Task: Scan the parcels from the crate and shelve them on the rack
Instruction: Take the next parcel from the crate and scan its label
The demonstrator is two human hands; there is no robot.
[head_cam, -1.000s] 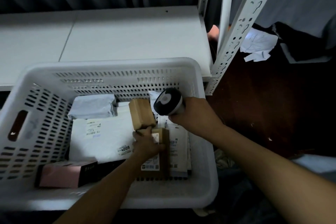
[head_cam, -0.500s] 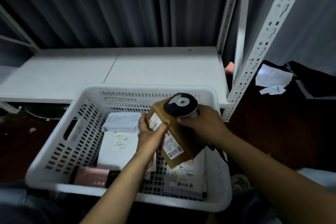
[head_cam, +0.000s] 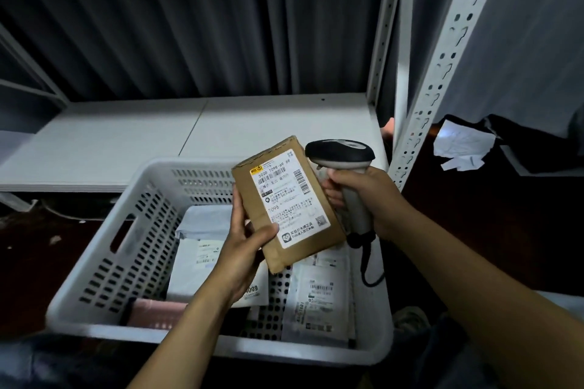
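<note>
My left hand (head_cam: 245, 246) grips a brown cardboard parcel (head_cam: 262, 196) by its lower left edge, thumb on the front. The parcel is lifted above the white crate (head_cam: 104, 278), tilted, its white shipping label (head_cam: 289, 204) facing me. My right hand (head_cam: 366, 199) holds a handheld barcode scanner (head_cam: 343, 155) by its grip, just right of the parcel, its black head level with the parcel's top. White mailer bags (head_cam: 202, 249) and a labelled flat packet (head_cam: 316, 297) lie in the crate. A pink box (head_cam: 155, 314) sits at the crate's near left corner.
The white rack shelf (head_cam: 158, 139) runs behind the crate, bare on top. Perforated rack posts (head_cam: 442, 66) rise at the right. Crumpled white paper (head_cam: 461, 145) lies on the dark floor to the right. The scanner's cable (head_cam: 368, 271) hangs over the crate's right rim.
The parcel came up out of the crate in my left hand and turned label-up toward me. My right hand with the scanner shifted from over the parcel to its right side. The view tilted upward.
</note>
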